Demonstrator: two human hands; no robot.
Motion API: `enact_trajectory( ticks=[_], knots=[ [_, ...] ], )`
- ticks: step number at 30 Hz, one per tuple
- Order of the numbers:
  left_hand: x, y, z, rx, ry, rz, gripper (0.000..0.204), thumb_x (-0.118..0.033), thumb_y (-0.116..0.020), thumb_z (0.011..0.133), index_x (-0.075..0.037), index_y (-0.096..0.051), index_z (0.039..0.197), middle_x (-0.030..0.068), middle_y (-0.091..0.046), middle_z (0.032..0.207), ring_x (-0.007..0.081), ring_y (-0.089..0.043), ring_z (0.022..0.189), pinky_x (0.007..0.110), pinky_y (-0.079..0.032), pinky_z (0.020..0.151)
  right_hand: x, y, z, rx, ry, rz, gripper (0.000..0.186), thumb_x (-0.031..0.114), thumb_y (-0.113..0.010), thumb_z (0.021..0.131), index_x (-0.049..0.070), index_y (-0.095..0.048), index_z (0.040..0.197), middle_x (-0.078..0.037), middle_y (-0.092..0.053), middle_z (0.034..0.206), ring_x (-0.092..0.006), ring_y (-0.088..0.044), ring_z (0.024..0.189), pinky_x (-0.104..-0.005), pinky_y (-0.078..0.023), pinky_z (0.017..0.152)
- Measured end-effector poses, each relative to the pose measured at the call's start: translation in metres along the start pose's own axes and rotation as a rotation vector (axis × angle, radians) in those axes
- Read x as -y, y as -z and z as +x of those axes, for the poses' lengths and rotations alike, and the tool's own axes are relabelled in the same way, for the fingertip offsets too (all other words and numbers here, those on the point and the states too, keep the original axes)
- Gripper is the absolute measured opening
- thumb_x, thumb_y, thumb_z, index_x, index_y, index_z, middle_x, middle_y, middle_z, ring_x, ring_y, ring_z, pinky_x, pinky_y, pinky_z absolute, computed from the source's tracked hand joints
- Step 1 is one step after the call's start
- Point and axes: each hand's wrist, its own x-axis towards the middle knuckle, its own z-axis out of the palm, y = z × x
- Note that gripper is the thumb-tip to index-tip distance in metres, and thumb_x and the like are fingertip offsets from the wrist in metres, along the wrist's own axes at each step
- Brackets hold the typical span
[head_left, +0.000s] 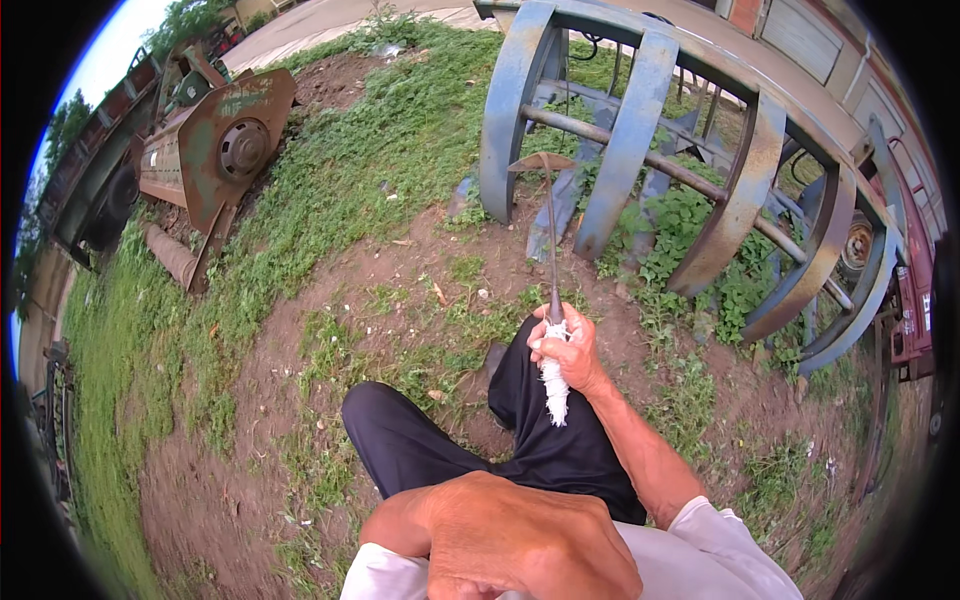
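My right hand [567, 350] is wrapped round the white-bound handle of a short hand hoe [553, 240]. Its thin metal shaft points away from me, and the flat, wide blade at its end shows against the blue curved bars of a rusty metal frame [625, 140]. My left hand [530, 530] is raised close to the camera, back side up and bent across my body; its fingers are mostly out of sight. Below the hands, my dark-trousered knees are bent over bare soil [370, 330] with scattered weeds.
At the far left stands a rusty machine [215, 150] with a round hub, beside a trailer with a wheel [120, 190]. Leafy weeds [690, 235] grow in and around the blue frame. A red vehicle [912, 310] is at the right edge. Paving lies beyond the grass.
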Motion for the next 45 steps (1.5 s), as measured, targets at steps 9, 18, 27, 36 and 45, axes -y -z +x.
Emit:
enact_trajectory(
  ticks=[9,18,27,36,45],
  knots=[
    [0.008,0.011,-0.002,0.103,0.03,-0.08,0.05,-0.041,-0.062,0.095,0.01,-0.059,0.098,0.0187,-0.056,0.073,0.0346,-0.06,0.062,0.041,-0.045,0.055,-0.003,-0.003,0.0,-0.011,0.012,-0.011,0.045,0.008,-0.066,0.075,-0.005,-0.052,0.116,-0.01,-0.066,0.083,-0.0164,-0.065,0.062,-0.0295,-0.052,0.055],
    [0.02,0.017,-0.042,-0.109,0.398,0.313,0.048,-0.014,-0.074,0.087,0.011,-0.06,0.126,0.0168,-0.066,0.085,0.0285,-0.066,0.072,0.038,-0.053,0.065,-0.004,-0.003,-0.001,-0.03,0.029,-0.025,0.044,0.008,-0.066,0.076,-0.006,-0.053,0.116,-0.009,-0.066,0.08,-0.0156,-0.064,0.061,-0.0296,-0.053,0.055],
    [-0.012,0.053,-0.169,-0.786,0.839,1.487,0.032,0.003,-0.063,0.084,0.0,-0.069,0.116,0.0168,-0.067,0.086,0.0343,-0.067,0.08,0.042,-0.053,0.071,-0.007,0.001,-0.001,-0.052,0.026,-0.016,0.044,0.006,-0.065,0.076,-0.006,-0.054,0.117,-0.008,-0.066,0.08,-0.0152,-0.064,0.06,-0.0281,-0.052,0.055],
    [-0.033,0.052,-0.295,-1.534,0.815,1.796,0.016,-0.012,-0.067,0.093,0.001,-0.072,0.102,0.0168,-0.072,0.085,0.0276,-0.071,0.075,0.036,-0.054,0.069,-0.002,0.011,-0.002,-0.066,0.012,0.029,0.045,0.009,-0.069,0.077,-0.005,-0.053,0.117,-0.009,-0.066,0.082,-0.0158,-0.065,0.063,-0.0278,-0.052,0.056],
    [-0.008,0.063,-0.323,-1.337,0.759,2.079,0.03,-0.023,-0.059,0.102,0.002,-0.065,0.086,0.0085,-0.054,0.066,0.0183,-0.046,0.058,0.034,-0.041,0.056,-0.006,0.009,-0.001,0.018,0.036,0.075,0.039,0.002,-0.067,0.08,-0.002,-0.052,0.115,-0.007,-0.064,0.083,-0.0136,-0.063,0.066,-0.03,-0.053,0.062]
  ],
)
